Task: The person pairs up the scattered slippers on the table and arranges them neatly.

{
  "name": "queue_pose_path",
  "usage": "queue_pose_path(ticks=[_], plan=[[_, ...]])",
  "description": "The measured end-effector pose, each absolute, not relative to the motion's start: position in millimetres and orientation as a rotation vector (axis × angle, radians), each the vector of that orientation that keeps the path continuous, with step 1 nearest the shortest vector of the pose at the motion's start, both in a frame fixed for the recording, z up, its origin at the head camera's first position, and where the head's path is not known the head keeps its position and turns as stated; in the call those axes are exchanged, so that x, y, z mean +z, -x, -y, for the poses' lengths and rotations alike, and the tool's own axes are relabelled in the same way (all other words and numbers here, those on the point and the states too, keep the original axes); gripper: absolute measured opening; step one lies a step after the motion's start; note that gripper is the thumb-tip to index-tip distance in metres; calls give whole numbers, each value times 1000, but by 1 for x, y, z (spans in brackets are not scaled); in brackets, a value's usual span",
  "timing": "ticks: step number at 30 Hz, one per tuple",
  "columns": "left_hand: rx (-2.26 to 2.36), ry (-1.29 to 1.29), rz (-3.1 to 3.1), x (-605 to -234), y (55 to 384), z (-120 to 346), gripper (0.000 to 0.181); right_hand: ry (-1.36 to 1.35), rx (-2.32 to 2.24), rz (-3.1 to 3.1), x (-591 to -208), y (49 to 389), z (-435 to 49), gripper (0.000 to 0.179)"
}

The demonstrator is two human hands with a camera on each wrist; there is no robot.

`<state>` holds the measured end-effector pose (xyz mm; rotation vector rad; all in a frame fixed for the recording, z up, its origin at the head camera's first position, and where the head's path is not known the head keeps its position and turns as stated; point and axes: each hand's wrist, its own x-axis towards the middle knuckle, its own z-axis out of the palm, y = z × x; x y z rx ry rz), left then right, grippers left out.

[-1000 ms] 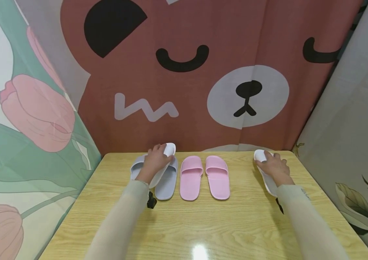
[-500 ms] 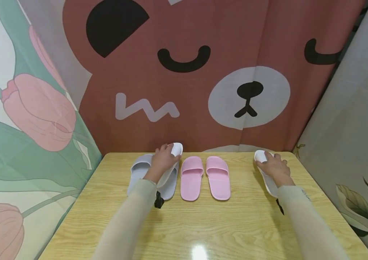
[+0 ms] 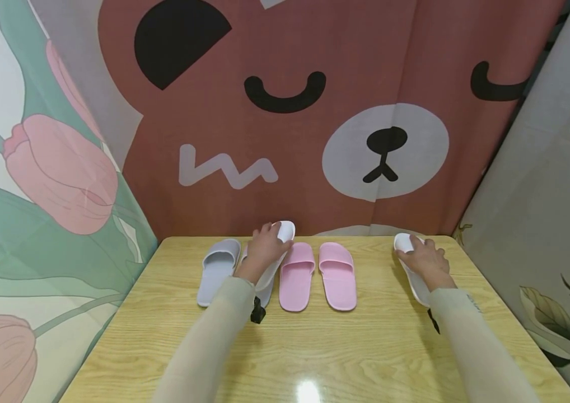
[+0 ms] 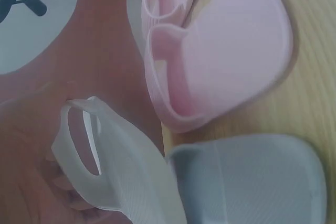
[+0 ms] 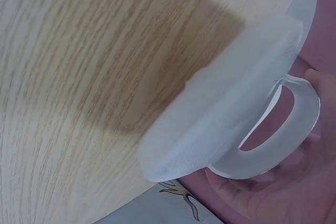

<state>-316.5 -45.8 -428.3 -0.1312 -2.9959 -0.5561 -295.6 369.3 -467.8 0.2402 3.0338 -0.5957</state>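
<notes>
My left hand (image 3: 265,252) grips a white slide slipper (image 3: 286,230) by its strap. That slipper is held tilted in the air, partly over a grey slipper (image 4: 257,182), which it and the hand mostly hide in the head view. Its strap opening shows in the left wrist view. Over at the right, my right hand (image 3: 426,260) grips the other white slipper (image 5: 220,114) by the strap, tilted above the wood with a shadow beside it. Two pink slippers (image 3: 295,285) stand side by side between my hands. The left grey slipper (image 3: 216,274) lies fully visible.
Everything is on a wood-grain table (image 3: 345,352) with its back edge against a brown bear-print curtain (image 3: 295,145). A tulip-print curtain (image 3: 58,173) borders the left side and a grey curtain (image 3: 542,184) the right. A small black device (image 3: 257,311) hangs by my left wrist.
My left hand has moved right with its white slipper, from over the grey pair toward the left pink slipper, uncovering the left grey slipper. The right hand and its slipper stay in place.
</notes>
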Motion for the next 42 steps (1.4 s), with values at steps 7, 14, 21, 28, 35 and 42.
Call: queue_pose_path(ticks=[7,14,21,28,35,42], plan=[[-543,175,2984,-431,319,28,76,-235,-593,-3030,-469,296,-371,92],[-496,183,2982,-430,320,14,75,-219,-590,-3032,-470,298,-373,94],[-508,202,2966,-428,319,2,73,-224,-600,-3035,-468,299,-374,91],[-505,185,2979,-432,321,-3,75,-236,-605,-3026,-471,301,-375,93],[-512,192,2987,-434,323,-10,76,-240,-607,-3028,-475,303,-375,92],[-494,196,3001,-432,323,-20,76,-242,-598,-3035,-476,306,-376,92]])
